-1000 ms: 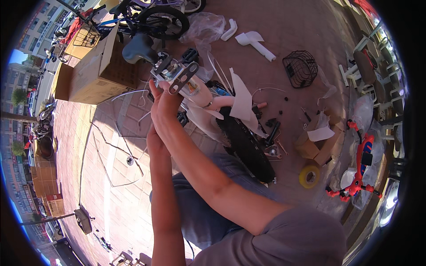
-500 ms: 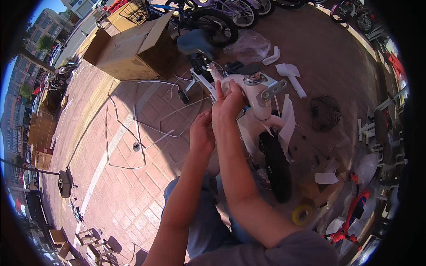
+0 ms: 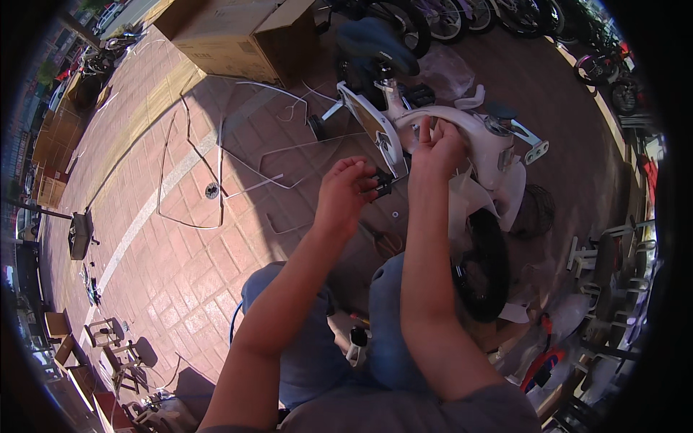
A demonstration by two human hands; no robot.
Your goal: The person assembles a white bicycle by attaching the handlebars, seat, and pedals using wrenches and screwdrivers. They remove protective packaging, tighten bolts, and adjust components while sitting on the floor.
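Note:
A small bicycle with a pale, glossy frame (image 3: 462,123) stands tilted in front of me, its dark saddle (image 3: 377,47) at the far end and its black-tyred wheel (image 3: 485,270) toward my knees. My right hand (image 3: 439,150) is at the frame tube, one finger raised and the others curled in; whatever they pinch is hidden. Lower and to the left, my left hand (image 3: 345,193) has loosely bent fingers, their tips close beside a black pedal (image 3: 382,184). I cannot tell whether they touch it. Between the hands sits a white-edged chain guard (image 3: 377,130).
A big cardboard box (image 3: 231,43) stands at the far left, with loose white straps (image 3: 220,166) on the paving. Scissors (image 3: 388,242) lie near my knees. A wire basket (image 3: 534,211) is right of the wheel; several bicycles (image 3: 462,16) line the back.
My hands have moved apart: the left has drawn away from the right wrist to beside the pedal. The view has shifted, and the bicycle now appears farther right.

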